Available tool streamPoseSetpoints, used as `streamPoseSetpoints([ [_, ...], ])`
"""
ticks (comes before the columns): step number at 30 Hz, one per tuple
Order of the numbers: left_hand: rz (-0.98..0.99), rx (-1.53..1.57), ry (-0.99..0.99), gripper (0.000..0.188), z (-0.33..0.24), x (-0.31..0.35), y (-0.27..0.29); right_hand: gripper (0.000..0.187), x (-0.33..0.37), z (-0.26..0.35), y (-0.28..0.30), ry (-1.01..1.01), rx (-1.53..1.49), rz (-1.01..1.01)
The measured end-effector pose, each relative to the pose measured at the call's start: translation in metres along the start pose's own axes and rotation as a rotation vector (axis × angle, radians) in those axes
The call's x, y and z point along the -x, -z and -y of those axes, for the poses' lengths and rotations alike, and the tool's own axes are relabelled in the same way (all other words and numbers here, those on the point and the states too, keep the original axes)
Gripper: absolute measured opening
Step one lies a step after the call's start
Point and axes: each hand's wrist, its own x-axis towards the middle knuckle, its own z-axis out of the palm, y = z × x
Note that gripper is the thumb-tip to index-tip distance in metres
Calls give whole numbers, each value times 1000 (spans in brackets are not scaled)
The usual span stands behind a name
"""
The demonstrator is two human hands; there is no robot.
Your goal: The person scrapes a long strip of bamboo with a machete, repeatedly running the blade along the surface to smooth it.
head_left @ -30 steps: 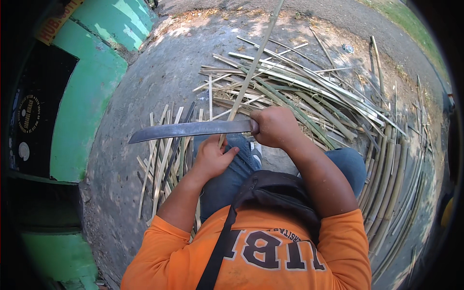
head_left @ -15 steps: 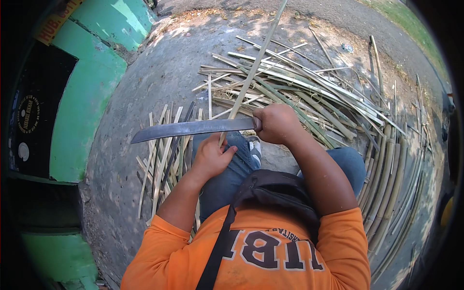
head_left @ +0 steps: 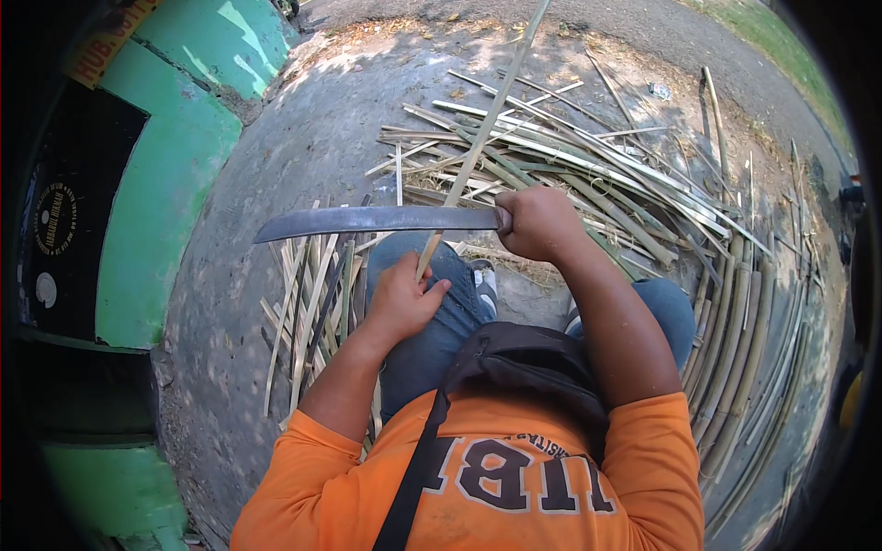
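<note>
My left hand [head_left: 405, 298] is closed round the near end of a long bamboo strip [head_left: 475, 153], just above my left knee. The strip slants up and away, past the far pile, to the top of the view. In my right hand [head_left: 540, 223] is the handle of a machete [head_left: 377, 219]. Its long grey blade points left and lies across the strip, a short way beyond my left fingers. Whether the edge bites into the strip I cannot tell.
Ahead lies a heap of split bamboo strips [head_left: 588, 161]. More cut strips [head_left: 303, 312] lie by my left leg. Whole bamboo poles [head_left: 735, 340] are stacked on my right. A green wall [head_left: 170, 211] stands at the left. A black bag [head_left: 524, 367] rests on my lap.
My right hand and the machete have moved slightly to the right and away from me along the strip. My left hand has stayed almost in place on the bamboo strip.
</note>
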Motion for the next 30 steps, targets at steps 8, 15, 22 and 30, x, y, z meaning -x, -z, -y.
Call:
streamPoseSetpoints([
  [8,15,41,35,35,3,-1,2,18,5,5,6,-57,-84,-119],
  [15,50,17,-26,36,0,-2,6,13,3,-10,1,-48,-2,-93],
  [22,108,165,44,38,12,-10,9,16,2,-19,-5,-100,-18,-243],
  [30,66,159,-16,37,6,-5,7,14,7,-15,2,7,6,-220],
])
